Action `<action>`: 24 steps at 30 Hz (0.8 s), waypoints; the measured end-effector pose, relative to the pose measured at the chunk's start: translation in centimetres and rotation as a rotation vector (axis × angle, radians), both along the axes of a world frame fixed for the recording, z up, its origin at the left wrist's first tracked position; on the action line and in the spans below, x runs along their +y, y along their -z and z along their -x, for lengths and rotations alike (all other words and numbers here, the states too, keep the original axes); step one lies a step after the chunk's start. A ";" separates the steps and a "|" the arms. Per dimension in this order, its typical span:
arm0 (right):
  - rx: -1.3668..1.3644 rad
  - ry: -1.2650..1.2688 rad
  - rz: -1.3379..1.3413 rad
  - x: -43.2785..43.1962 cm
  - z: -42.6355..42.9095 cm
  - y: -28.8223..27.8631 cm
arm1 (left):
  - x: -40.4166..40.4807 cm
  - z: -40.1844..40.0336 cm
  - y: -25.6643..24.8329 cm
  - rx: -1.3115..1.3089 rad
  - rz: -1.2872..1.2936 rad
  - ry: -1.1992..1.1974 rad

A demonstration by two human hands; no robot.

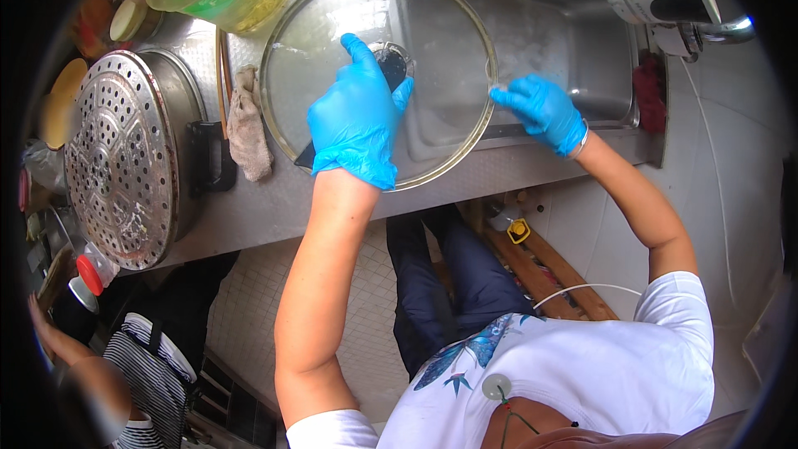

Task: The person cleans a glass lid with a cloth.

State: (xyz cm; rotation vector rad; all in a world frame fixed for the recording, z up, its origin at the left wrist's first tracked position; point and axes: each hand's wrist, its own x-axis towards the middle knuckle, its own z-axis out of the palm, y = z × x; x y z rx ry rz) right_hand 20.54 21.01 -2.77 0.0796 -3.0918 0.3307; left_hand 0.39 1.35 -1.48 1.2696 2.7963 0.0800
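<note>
A round glass pot lid (446,43) with a metal rim is held above the sink's left edge and the counter. My left hand (355,112), in a blue glove, grips the lid's black handle (391,67), with the index finger stretched over the glass. The palm hides much of the handle. At the lid's right rim is my right hand (545,112), also gloved in blue, its fingers bent together. A small pale object (499,88) shows at those fingertips, mostly covered; its kind is unclear.
A stainless steel sink (601,68) lies under and right of the lid. On the left counter are a perforated steamer tray (121,162) against a pot (187,93), a beige rag (246,128) and a plastic tub (249,0). Another person's arm (68,343) shows at lower left.
</note>
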 end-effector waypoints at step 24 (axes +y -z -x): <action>-0.015 -0.232 -0.198 2.3 2.8 -1.1 | -0.1 0.2 0.1 -0.068 -0.053 -0.010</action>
